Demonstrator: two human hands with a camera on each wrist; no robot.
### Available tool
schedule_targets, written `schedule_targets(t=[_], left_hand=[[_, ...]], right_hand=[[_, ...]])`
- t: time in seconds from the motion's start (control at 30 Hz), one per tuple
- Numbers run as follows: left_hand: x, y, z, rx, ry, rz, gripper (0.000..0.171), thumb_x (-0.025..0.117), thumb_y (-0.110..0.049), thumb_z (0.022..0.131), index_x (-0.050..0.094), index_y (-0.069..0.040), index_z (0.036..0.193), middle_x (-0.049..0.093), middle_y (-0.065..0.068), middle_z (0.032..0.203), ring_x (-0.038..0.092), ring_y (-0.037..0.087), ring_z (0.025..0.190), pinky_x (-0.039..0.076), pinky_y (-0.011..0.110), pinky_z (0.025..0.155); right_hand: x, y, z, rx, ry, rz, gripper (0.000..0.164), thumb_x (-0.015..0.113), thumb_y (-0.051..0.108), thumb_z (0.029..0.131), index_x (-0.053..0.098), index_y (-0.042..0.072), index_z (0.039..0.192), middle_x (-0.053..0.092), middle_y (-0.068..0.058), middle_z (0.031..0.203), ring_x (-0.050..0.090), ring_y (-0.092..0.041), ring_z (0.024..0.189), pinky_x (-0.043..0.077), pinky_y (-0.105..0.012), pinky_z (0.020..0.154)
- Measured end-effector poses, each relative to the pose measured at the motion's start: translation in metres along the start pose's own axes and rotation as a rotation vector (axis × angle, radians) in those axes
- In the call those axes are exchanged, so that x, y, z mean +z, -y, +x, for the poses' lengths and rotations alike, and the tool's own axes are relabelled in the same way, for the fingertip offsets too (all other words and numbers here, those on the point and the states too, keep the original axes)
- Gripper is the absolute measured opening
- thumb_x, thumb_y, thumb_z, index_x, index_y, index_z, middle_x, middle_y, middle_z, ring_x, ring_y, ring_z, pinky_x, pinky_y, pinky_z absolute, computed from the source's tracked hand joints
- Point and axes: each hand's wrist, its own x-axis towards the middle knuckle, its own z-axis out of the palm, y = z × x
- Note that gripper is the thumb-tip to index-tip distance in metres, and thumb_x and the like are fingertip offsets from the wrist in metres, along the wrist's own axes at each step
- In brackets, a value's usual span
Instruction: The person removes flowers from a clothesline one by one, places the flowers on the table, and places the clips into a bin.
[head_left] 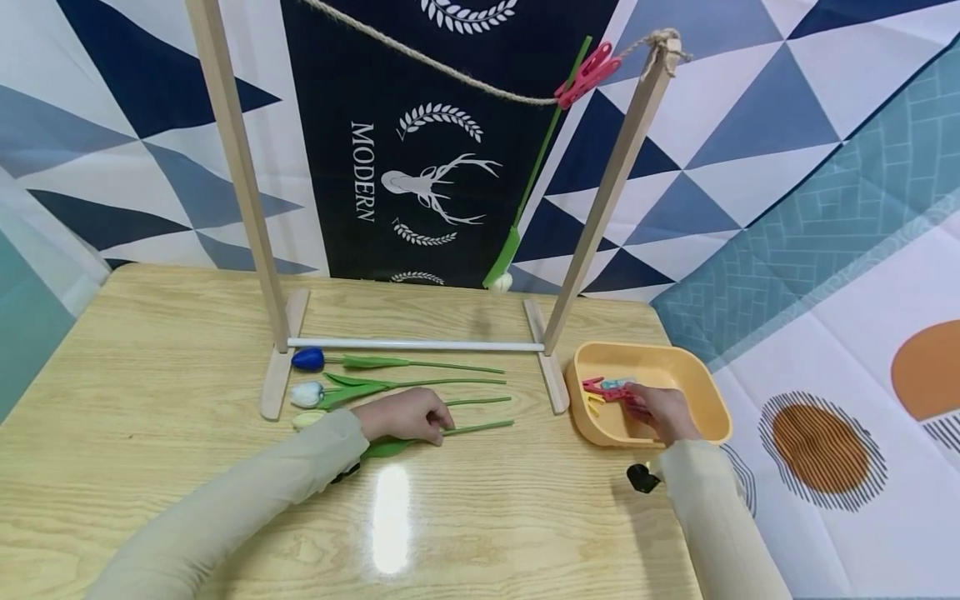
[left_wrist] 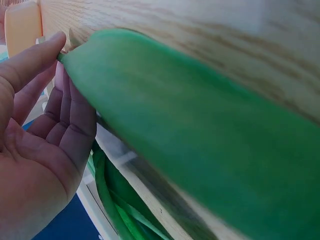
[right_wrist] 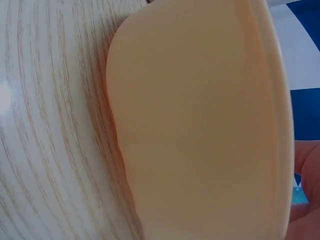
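My left hand (head_left: 408, 415) is over the nearest artificial tulip, whose flower head is hidden under the sleeve. In the left wrist view, thumb and finger pinch its thin stem (left_wrist: 61, 57) beside a broad green leaf (left_wrist: 190, 120). Behind it on the table lie a blue tulip (head_left: 308, 359), a white tulip (head_left: 307, 394) and a pale yellow tulip (head_left: 306, 418). My right hand (head_left: 663, 410) reaches into a yellow plastic basin (head_left: 705, 375), fingertips curled at a red clothespin (head_left: 617, 392). Its fingers are mostly hidden behind the basin wall in the right wrist view.
A wooden frame with two posts (head_left: 615, 192) and a white crossbar (head_left: 412, 344) stands at the back. From its rope (head_left: 450, 73) a white tulip (head_left: 501, 282) hangs head down by a red clothespin (head_left: 588, 75). Yellow and blue clothespins (head_left: 617, 383) lie in the basin.
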Motion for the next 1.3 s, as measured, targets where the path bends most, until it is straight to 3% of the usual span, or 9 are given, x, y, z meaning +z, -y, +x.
schedule_targets(t=[0.27,0.5,0.8,1.3], left_hand=[[0.0035,0.0034,0.0011,-0.013,-0.026,0.026,0.024,0.065,-0.007,0.086,0.068,-0.002,0.109,0.063,-0.002,0.083,0.045,0.007,0.067,0.04,0.021,0.062],[0.0022,0.0008,0.0002,-0.024,-0.044,0.018,0.022,0.066,-0.006,0.085,0.069,-0.004,0.106,0.059,-0.003,0.075,0.046,0.008,0.065,0.042,0.023,0.066],[0.0021,0.0012,-0.0022,-0.004,-0.058,0.077,0.011,0.069,-0.008,0.083,0.069,-0.007,0.094,0.059,-0.004,0.074,0.048,0.007,0.064,0.044,0.022,0.064],[0.0039,-0.0003,-0.0041,-0.031,-0.062,0.085,0.009,0.068,-0.009,0.084,0.068,-0.009,0.093,0.059,-0.004,0.074,0.049,0.009,0.063,0.045,0.026,0.064]], right_hand=[[0.0046,-0.0067,0.0066,-0.017,-0.01,-0.074,0.052,0.057,0.026,0.092,0.042,-0.008,0.13,0.058,-0.002,0.092,0.061,-0.007,0.075,0.055,-0.024,0.076],[0.0044,-0.0063,0.0049,-0.016,-0.005,-0.116,0.051,0.056,0.028,0.093,0.045,-0.007,0.128,0.061,0.004,0.084,0.06,-0.006,0.074,0.054,-0.022,0.075],[0.0041,-0.0087,0.0044,-0.064,0.055,-0.195,0.053,0.053,0.03,0.095,0.047,-0.012,0.127,0.063,0.005,0.081,0.06,-0.005,0.072,0.054,-0.022,0.073],[0.0041,-0.0068,0.0032,-0.063,-0.001,-0.276,0.047,0.053,0.031,0.094,0.052,-0.008,0.121,0.063,-0.004,0.09,0.059,-0.01,0.074,0.052,-0.025,0.07]])
